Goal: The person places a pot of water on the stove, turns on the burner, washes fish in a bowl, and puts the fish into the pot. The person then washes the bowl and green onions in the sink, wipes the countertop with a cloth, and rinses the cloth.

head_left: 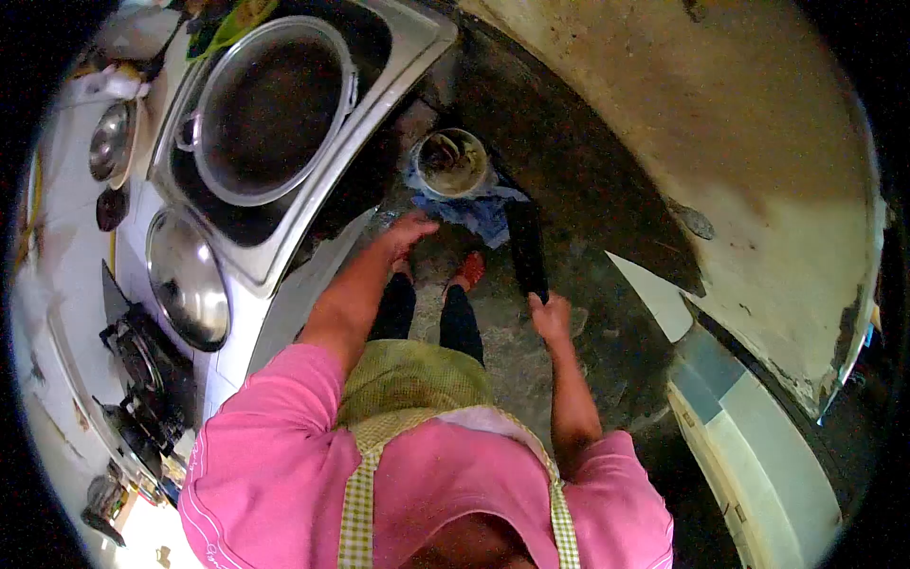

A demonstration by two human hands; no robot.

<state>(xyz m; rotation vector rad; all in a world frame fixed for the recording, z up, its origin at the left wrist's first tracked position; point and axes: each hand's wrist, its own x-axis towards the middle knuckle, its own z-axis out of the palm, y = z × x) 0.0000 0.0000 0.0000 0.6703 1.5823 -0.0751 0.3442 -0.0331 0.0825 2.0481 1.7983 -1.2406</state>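
R hand (552, 318), just right of ctr, is closed round the near end of a long flat black strip (528, 247); what it is, can't tell. Strip runs up-frame to beside a round bucket (471, 175), upper ctr, on the floor (607, 237); can't tell if they touch. L hand (409, 230), a bit left of ctr, looks open, fingers pointing right, near the bucket but apart from it. Bucket has dark & pale bits inside, too blurred to ID; crumpled blue plastic (485, 216) around its base. Below: red shoes (468, 270), dark trousers, greenish apron (412, 384) w/ checked straps, pink top (275, 455). Upper left: metal sink unit (417, 38) w/ a big round pot (275, 114) in it, side handles showing. Left edge: shiny lid (188, 280) on white tile, black stove (142, 365) below it. Upper right: stained wall (758, 123). Lower right: pale cabinet (777, 446).
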